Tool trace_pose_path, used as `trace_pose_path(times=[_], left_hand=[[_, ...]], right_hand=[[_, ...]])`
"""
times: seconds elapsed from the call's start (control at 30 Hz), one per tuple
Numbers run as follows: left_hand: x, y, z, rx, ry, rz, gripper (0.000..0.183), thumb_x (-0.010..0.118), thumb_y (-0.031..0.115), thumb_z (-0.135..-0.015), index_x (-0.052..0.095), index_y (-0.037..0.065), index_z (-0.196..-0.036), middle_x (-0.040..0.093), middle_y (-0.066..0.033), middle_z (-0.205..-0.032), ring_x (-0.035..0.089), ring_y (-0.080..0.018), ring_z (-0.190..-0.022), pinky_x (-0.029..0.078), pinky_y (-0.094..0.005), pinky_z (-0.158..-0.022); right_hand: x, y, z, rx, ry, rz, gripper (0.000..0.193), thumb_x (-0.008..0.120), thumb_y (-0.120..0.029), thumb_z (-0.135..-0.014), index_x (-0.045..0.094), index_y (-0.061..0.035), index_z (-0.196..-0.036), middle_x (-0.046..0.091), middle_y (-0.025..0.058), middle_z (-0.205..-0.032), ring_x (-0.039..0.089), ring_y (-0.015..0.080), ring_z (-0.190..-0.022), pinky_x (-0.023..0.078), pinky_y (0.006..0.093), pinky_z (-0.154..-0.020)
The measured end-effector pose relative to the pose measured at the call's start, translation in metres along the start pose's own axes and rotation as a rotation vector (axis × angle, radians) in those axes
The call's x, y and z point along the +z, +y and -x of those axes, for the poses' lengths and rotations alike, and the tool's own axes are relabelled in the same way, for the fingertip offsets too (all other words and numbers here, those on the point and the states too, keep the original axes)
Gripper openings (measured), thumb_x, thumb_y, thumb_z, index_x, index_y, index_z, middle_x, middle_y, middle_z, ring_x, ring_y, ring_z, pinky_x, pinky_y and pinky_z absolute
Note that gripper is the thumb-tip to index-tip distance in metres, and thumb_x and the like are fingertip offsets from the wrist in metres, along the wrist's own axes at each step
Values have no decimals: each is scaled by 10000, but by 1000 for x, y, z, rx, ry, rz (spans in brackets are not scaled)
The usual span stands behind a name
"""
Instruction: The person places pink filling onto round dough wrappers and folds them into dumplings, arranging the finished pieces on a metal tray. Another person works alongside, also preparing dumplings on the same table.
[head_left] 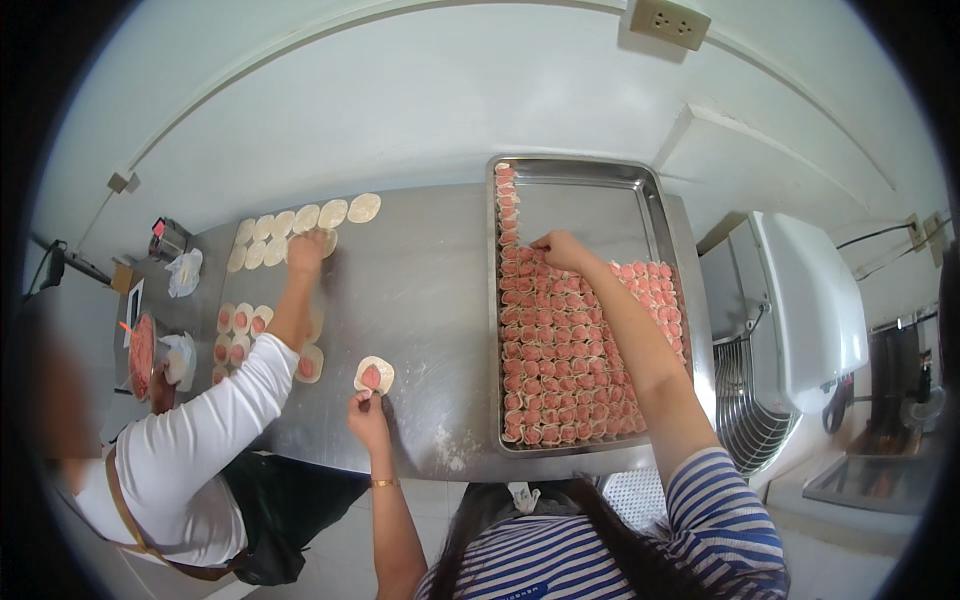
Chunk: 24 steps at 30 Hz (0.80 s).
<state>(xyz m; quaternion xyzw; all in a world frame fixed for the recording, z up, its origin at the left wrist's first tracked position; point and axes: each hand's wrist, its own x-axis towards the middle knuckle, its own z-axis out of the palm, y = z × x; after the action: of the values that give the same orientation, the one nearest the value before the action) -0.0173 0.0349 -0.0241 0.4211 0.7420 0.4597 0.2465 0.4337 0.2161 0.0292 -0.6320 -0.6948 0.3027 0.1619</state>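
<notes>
My left hand pinches the near edge of a round dough wrapper with a lump of pink meat filling at its middle. The wrapper is over the steel table, in front of me. My right hand reaches into a large metal tray, its fingers closed on a small meat-filled dumpling at the end of the packed rows; the fingers partly hide it. Many open-topped dumplings fill the near part of the tray, and a single column runs up its left side.
At the left, a co-worker's hand is over flat dough wrappers. Filled wrappers lie nearer that person, beside a bowl of pink meat. Flour dusts the steel table. A white machine with a wire guard stands right.
</notes>
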Motion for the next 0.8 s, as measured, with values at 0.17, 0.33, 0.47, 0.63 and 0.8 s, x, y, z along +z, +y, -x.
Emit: trace_pose_path(times=[0.17, 0.33, 0.47, 0.63, 0.8], left_hand=[[-9, -1, 9, -244, -18, 507, 209, 644, 59, -805, 551, -8, -980, 601, -50, -848, 555, -110, -701, 451, -240, -623], [-6, 9, 1, -384, 3, 525, 187, 636, 77, -825, 552, 8, -976, 580, -29, -830, 537, -74, -684, 432, -200, -593], [-10, 7, -5, -386, -107, 546, 160, 609, 89, -829, 557, 18, -962, 571, -13, -798, 531, -65, -686, 425, -195, -592], [-15, 21, -3, -467, -268, 933, 186, 508, 104, -829, 524, 37, -1002, 589, -57, -957, 588, -151, -871, 497, -268, -729], [-24, 27, 11, -534, -408, 1241, 207, 489, 107, -830, 487, 40, -1026, 569, -104, -1092, 585, -223, -1019, 519, -342, -840]], right_hand=[[0, -5, 6, 8, 36, -1, 463, 580, -62, -743, 578, -44, -1205, 625, 204, -1113, 641, 307, -930, 499, 349, -792], [5, -46, 25, -133, 482, -229, 407, 503, 36, -755, 607, -38, -1141, 631, 148, -1108, 631, 258, -953, 501, 336, -789], [54, -116, 62, -122, 203, -293, 382, 473, 52, -762, 617, -40, -1103, 615, 113, -1087, 597, 222, -1029, 497, 321, -825], [153, -172, 102, -200, -72, -583, 337, 522, -19, -813, 595, -31, -1142, 596, 55, -1105, 578, 185, -1013, 490, 311, -827], [208, -213, 135, 291, -196, -1190, 279, 562, -129, -891, 578, -19, -1147, 596, 52, -1033, 583, 155, -938, 489, 312, -829]])
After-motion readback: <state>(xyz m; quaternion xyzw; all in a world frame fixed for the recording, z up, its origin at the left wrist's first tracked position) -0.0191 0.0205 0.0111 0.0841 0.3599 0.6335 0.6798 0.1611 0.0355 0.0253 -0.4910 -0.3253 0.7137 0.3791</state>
